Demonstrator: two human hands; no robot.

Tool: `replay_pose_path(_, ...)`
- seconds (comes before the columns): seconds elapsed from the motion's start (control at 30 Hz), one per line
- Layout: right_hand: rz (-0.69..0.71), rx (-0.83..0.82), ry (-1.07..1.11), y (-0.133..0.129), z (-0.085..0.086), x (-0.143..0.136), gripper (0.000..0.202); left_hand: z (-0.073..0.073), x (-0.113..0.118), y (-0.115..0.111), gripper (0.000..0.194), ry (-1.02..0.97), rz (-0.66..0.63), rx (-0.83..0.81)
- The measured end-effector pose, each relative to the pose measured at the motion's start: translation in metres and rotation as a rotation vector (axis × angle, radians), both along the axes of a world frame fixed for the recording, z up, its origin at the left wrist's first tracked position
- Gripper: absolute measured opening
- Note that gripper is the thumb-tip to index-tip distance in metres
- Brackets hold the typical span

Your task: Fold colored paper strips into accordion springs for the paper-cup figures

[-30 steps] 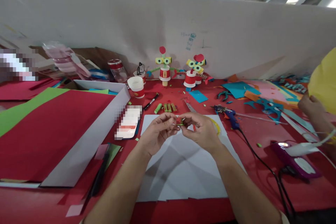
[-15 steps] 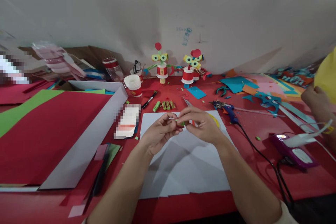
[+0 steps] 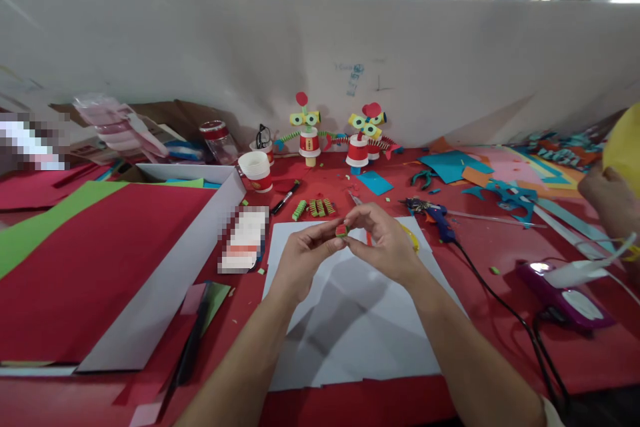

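Between the fingertips of both hands is a small folded paper spring (image 3: 341, 231), red on top with green at its edges. My left hand (image 3: 306, 259) pinches it from the left, thumb below and fingers above. From the other side my right hand (image 3: 383, 244) grips it with thumb and index finger. Both hands are above a white paper sheet (image 3: 350, 340). Just beyond them lie several green folded paper springs (image 3: 320, 207). Scissors with yellow handles (image 3: 411, 237) are partly hidden behind my right hand.
A blue glue gun (image 3: 440, 221) with a black cord lies at right, near a purple power strip (image 3: 565, 297). Paper-cup figures (image 3: 309, 142) stand by the wall. To the left are a phone (image 3: 245, 240), a marker (image 3: 285, 198) and a box (image 3: 200, 247) with coloured paper. Another person's hand (image 3: 607, 193) is far right.
The folded paper spring has been turned in my fingers, so its red face now shows. My right fingers have shifted from over it to its side. The camera view has tilted up slightly.
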State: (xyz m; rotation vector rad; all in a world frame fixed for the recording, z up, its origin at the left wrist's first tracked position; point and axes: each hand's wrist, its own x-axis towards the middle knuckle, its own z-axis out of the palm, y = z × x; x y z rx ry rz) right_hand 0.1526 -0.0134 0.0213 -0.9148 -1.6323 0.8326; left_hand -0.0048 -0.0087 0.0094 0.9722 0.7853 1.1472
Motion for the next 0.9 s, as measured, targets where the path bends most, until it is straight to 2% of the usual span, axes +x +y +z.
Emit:
replay_pose_path(0.17, -0.122, 0.099, -0.194, -0.004, 0.008, -0.006, 0.024, -0.003, 0.004, 0.001, 0.027, 0.027, 0.096, -0.034)
replay_pose_path(0.27, -0.220, 0.135, -0.375, -0.006, 0.014, 0.001, 0.025, -0.005, 0.004, 0.003, 0.023, 0.008, 0.115, -0.048)
replay_pose_path(0.37, -0.339, 0.020, -0.558, -0.008, 0.010, 0.024, 0.019, -0.009, 0.003, 0.004, 0.023, -0.022, 0.114, -0.086)
replay_pose_path(0.5, -0.518, -0.165, -0.815, -0.012, -0.013, 0.057, 0.022, -0.012, 0.005, 0.004, 0.026, -0.033, 0.098, -0.184)
replay_pose_path(0.57, -0.517, -0.267, -0.910, -0.012, -0.021, 0.065, 0.031, -0.012, 0.006, 0.004, 0.027, -0.045, 0.091, -0.214)
replay_pose_path(0.67, -0.401, -0.346, -0.953, -0.008, -0.020, 0.068, 0.037, -0.009, 0.005, 0.004, 0.030, -0.090, 0.118, -0.239)
replay_pose_path(0.77, -0.343, -0.416, -0.897, 0.001, -0.012, 0.070, 0.043, -0.006, 0.003, 0.005, 0.030, -0.176, 0.158, -0.193)
replay_pose_path(0.9, -0.403, -0.435, -0.741, -0.004, -0.008, 0.072, 0.059, -0.003, -0.001, 0.009, 0.030, -0.323, 0.163, -0.148)
